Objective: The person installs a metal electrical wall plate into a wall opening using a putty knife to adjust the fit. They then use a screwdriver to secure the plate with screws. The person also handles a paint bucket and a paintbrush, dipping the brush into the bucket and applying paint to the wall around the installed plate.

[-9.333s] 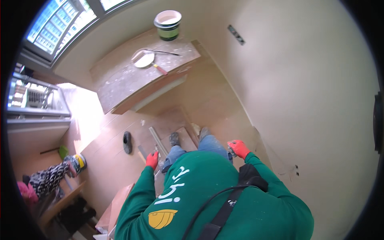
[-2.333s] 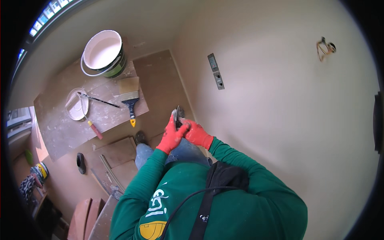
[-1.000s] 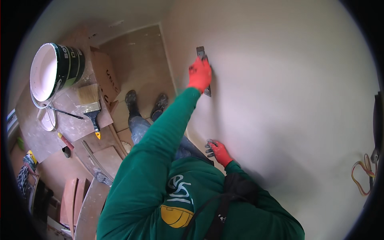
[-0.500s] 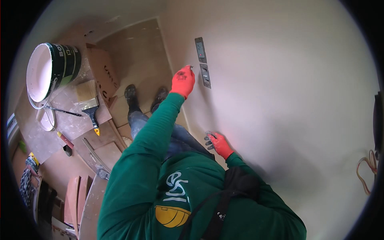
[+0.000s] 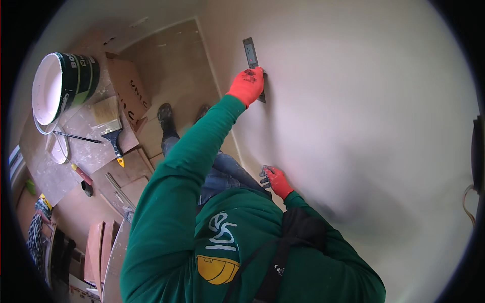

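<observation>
Nearest: green sweatshirt (image 5: 252, 217) with a black strap (image 5: 275, 275) across it. Right hand (image 5: 277, 182), in a red glove with grey-smeared fingertips, is held low beside the blue jeans (image 5: 225, 174) and close to the wall (image 5: 353, 116); fingers loosely bent, about half open; cannot tell whether anything small sits between them. Left hand (image 5: 246, 87), same glove type, at the end of an outstretched arm; fingers drawn together, thumb side partly hidden; cannot tell whether it grips an object or only presses. Two narrow dark plates are set in line on the pale wall: upper plate (image 5: 249, 50) mostly exposed above the left hand, lower plate (image 5: 262, 97) largely covered by it, its bottom end showing just past the glove. Contact between glove and plate looks likely but is not certain from this angle. Below, a dark boot (image 5: 166, 118) on the floor. To the left, a paint-spattered board (image 5: 98, 154) bears a dark bucket (image 5: 81, 81) with pale contents, a wide brush (image 5: 111, 126) with its handle tip at the board's edge, a thin dark rod (image 5: 78, 136), a round white lid (image 5: 57, 149) and a red-handled tool (image 5: 82, 174). Farther off, lower left: dark shoe (image 5: 87, 189), reddish panels (image 5: 98, 247) and patterned cloth (image 5: 35, 237).
</observation>
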`<action>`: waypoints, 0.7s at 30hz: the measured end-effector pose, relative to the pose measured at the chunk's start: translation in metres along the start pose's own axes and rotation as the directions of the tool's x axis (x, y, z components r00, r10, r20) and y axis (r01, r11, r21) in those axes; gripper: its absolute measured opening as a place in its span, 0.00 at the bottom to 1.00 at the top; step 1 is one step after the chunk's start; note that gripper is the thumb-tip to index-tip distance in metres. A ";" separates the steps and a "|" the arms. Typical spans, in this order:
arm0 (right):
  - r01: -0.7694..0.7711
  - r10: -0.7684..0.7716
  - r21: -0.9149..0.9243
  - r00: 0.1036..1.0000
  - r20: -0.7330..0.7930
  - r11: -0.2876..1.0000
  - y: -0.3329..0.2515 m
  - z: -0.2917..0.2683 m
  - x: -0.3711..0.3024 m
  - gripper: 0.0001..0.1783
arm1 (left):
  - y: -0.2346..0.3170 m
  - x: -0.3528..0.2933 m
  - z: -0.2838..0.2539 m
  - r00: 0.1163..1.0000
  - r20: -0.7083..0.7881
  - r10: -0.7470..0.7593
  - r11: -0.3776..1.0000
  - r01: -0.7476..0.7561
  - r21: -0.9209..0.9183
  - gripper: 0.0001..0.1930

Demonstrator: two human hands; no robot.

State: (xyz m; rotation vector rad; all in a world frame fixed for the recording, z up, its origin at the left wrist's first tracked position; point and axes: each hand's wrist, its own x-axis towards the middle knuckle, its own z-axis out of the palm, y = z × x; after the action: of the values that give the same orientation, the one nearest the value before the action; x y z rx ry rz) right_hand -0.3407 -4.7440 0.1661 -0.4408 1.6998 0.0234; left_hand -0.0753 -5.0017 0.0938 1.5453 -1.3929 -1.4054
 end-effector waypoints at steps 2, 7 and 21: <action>0.012 -0.012 0.024 1.000 -0.004 1.000 0.002 -0.003 -0.002 0.20 | 0.001 -0.017 0.007 0.935 -0.089 0.343 0.934 -0.331 0.132 0.10; 0.021 -0.021 -0.006 1.000 -0.011 1.000 -0.001 -0.006 -0.001 0.19 | 0.004 -0.016 0.045 0.951 -0.286 -0.116 0.993 0.107 -0.050 0.11; 0.044 -0.044 -0.023 0.999 0.001 0.999 -0.005 -0.011 0.000 0.19 | -0.082 -0.062 0.061 0.917 -0.256 0.305 0.944 -0.256 0.209 0.12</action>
State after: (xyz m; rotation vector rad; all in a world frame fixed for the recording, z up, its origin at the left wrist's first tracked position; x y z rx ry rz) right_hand -0.3500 -4.7519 0.1695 -0.4946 1.6907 0.0108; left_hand -0.1022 -4.9106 0.0212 1.5099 -1.5135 -0.8703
